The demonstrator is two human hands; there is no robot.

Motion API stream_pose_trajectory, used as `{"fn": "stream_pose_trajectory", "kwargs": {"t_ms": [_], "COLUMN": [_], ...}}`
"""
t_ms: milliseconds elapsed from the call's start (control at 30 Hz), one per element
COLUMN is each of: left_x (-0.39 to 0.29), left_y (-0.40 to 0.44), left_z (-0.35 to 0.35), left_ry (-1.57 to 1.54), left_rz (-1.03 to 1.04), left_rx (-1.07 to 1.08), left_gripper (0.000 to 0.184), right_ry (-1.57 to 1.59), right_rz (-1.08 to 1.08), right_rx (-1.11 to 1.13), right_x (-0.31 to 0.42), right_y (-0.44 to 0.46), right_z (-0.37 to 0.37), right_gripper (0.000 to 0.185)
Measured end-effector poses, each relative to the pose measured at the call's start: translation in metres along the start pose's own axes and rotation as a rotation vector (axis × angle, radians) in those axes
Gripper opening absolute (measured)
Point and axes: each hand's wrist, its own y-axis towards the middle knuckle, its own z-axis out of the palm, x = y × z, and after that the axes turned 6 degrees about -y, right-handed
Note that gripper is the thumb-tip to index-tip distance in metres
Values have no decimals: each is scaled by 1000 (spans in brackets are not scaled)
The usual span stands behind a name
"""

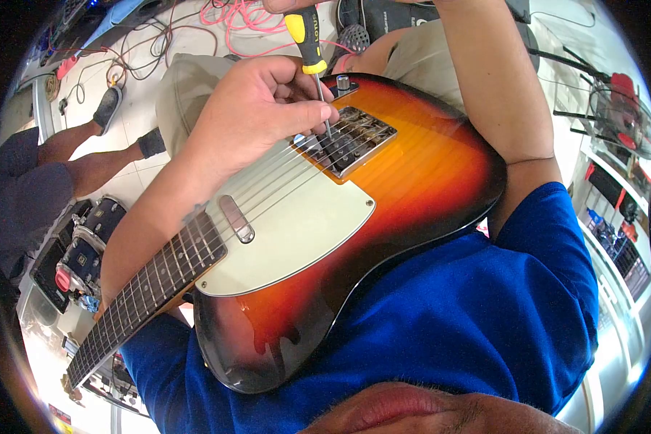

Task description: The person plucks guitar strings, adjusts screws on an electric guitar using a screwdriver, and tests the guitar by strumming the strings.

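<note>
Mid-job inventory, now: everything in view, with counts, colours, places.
Guitar: 1, orange fading to black, centre
Pickguard: 1, pale, on the guitar
Bridge: 1, metallic, on the guitar
Neck pickup: 1, metallic, by the pickguard
Knob: 1, metallic, beyond the bridge
Screwdriver: 1, black and yellow, tip at the bridge
Cables: several, pink and dark, upper left
Fan: 1, red and grey, far right
Another person's legs: 2, in dark shorts, left
Shirt: 1, blue, lower centre
Trousers: 1 pair, beige, beyond the guitar
Left hand: 1, bare, pinching the screwdriver
Right hand: 1, bare, mostly cut off, top edge
</note>
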Motion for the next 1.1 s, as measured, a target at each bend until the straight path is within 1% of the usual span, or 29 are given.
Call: {"fn": "stream_pose_trajectory", "kwargs": {"t_ms": [133, 333, 433, 500, 567, 600, 667, 700, 733, 767, 833, 933, 967, 1033, 1067, 1100], "left_x": [-2, -2, 0, -3, -6, -7, -6, -5, -4, -4, -6, -3, -8, -21, -21, -13], "left_y": [0, 1, -2, -10, -13, -14, -15, -14, -13, -14, -15, -11, -14, -25, -38, -54], "left_z": [0, 1, -3, -3, -2, -2, -2, -4, -4, -4, -2, -11, -18, -36, -45, -52], "left_ry": [26, 14, -8, -1, 9, 14, 7, -3, -13, -7, 3, -17, -83, -199, -225, -202], "left_rz": [-19, -24, -10, -51, -77, -82, -81, -75, -70, -74, -84, 30, 99, 236, 269, 253], "left_rx": [-9, -11, -3, -48, -65, -65, -53, -37, -20, -29, -49, -31, -34, -33, -24, -53], "left_gripper": [18, 17, 18, 18, 19, 19, 20, 21, 21, 21, 21, 22, 20, 16, 17, 19], "right_ry": [-30, -47, -49, -71, -95, -108, -84, -48, -35, -23, -45, -96, -91, -26, 158, 329], "right_rz": [19, 28, 26, 7, 165, 328, 328, 168, 99, 30, 65, -35, -57, -21, -73, -121], "right_rx": [-6, 4, 2, 66, 137, 180, 177, 130, 116, 103, 146, -57, -106, -155, -178, -205], "right_x": [2, 1, 1, 12, 35, 55, 48, 26, 6, 4, 4, -5, -3, 10, 7, 4], "right_y": [-1, -1, 1, -2, 0, 12, 18, 15, 12, 12, 12, 16, 19, 17, 22, 26], "right_z": [0, -1, 3, -4, -11, -10, -2, 9, 11, 14, 10, 19, 20, 17, 26, 44], "right_gripper": [44, 47, 52, 55, 58, 59, 60, 59, 59, 59, 59, 56, 54, 47, 43, 39]}}
